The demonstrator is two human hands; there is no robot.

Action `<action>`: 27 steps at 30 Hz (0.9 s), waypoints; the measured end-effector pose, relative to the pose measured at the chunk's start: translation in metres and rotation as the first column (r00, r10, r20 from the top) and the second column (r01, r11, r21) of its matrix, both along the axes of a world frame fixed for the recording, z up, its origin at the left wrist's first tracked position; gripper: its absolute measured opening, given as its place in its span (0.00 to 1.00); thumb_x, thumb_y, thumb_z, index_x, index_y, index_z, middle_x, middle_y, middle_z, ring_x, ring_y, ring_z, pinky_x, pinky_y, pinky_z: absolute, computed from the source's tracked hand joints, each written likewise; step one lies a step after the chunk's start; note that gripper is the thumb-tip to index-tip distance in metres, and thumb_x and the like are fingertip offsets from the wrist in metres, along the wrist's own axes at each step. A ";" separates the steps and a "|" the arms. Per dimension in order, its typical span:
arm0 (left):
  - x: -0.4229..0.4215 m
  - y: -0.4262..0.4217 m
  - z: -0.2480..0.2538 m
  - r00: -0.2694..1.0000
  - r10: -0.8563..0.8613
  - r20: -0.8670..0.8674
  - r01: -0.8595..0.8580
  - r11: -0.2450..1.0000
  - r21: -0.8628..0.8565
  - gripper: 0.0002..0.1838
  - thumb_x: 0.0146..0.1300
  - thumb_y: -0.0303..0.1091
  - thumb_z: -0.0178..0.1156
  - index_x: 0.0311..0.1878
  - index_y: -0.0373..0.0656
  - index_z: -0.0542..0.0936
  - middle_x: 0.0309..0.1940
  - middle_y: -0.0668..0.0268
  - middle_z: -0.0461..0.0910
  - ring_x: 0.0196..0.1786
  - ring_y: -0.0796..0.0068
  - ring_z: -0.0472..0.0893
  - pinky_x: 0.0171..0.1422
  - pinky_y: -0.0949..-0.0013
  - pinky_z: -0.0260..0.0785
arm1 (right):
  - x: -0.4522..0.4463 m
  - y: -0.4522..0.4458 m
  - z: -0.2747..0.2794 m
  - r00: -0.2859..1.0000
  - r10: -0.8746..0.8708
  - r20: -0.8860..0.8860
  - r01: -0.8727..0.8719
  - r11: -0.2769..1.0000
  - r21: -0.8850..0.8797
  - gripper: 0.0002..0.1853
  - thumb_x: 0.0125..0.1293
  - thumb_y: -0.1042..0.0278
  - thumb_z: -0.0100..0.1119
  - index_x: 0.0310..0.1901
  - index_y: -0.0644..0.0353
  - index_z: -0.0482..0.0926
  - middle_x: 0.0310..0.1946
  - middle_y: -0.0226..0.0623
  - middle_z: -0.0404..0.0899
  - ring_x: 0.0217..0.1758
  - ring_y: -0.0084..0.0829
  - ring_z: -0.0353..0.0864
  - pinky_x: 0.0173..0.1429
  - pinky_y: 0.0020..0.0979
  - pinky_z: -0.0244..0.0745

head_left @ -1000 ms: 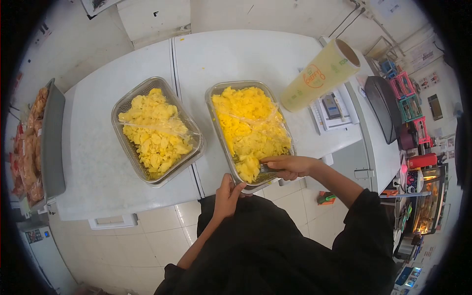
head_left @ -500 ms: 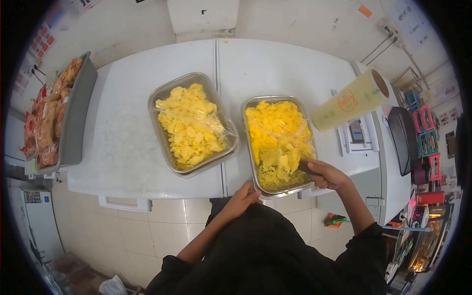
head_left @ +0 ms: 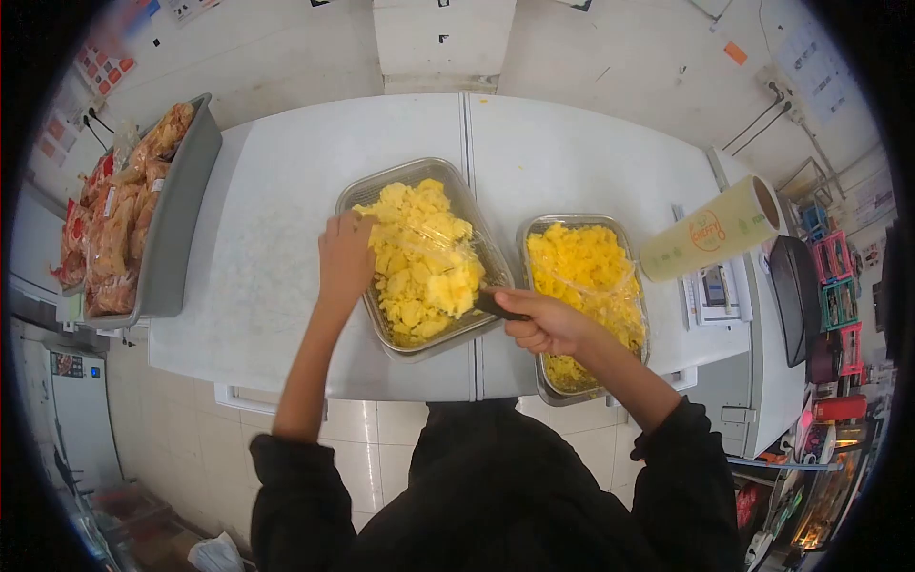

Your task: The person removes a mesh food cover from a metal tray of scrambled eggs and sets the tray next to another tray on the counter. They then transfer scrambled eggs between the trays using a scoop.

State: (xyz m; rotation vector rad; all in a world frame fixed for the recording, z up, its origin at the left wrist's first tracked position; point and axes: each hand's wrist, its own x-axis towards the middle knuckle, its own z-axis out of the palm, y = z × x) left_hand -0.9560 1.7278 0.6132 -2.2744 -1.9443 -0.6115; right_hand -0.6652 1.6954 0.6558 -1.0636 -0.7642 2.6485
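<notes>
The right hand (head_left: 545, 322) is clasping a dark handle (head_left: 498, 304) over the left tray (head_left: 469, 205), which is holding yellow food (head_left: 419, 214) on the table (head_left: 267, 229). The left hand (head_left: 345, 255) is reaching over the tray's left rim; whether its grip is pinching cannot be told.

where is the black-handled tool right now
In the head view, the black-handled tool is in the right grip, at the right side of the left tray, its end by the yellow food.

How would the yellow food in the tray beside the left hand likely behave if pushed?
The yellow food would probably crumble, since it lies in loose, uneven lumps. Its heap may shift unevenly, as wrinkled clear film lies across part of it.
</notes>
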 end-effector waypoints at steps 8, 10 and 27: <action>-0.018 0.071 -0.007 0.915 -0.305 -0.265 0.332 0.941 0.065 0.19 0.43 0.27 0.59 0.42 0.46 0.71 0.39 0.66 0.69 0.47 0.67 0.69 0.48 0.61 0.59 | -0.057 0.007 -0.024 1.000 -0.002 -0.008 0.002 0.997 -0.082 0.13 0.69 0.52 0.40 0.49 0.45 0.66 0.12 0.16 0.49 0.11 0.10 0.43 0.12 0.16 0.35; -0.022 0.076 0.007 0.894 -0.385 -0.228 0.408 0.911 0.064 0.18 0.43 0.27 0.60 0.41 0.46 0.71 0.37 0.66 0.70 0.45 0.67 0.70 0.47 0.62 0.60 | -0.072 0.009 -0.032 0.999 -0.024 -0.024 0.022 0.994 -0.105 0.11 0.69 0.52 0.39 0.46 0.44 0.66 0.12 0.16 0.49 0.10 0.10 0.43 0.12 0.17 0.35; -0.038 0.068 0.017 0.893 -0.334 0.303 0.349 0.937 0.006 0.07 0.47 0.27 0.63 0.32 0.42 0.80 0.26 0.63 0.80 0.29 0.69 0.81 0.33 0.72 0.72 | -0.185 0.057 -0.079 0.351 -0.804 0.479 -0.796 0.014 0.605 0.35 0.53 0.74 0.51 0.63 0.69 0.51 0.13 0.36 0.74 0.13 0.29 0.74 0.16 0.29 0.68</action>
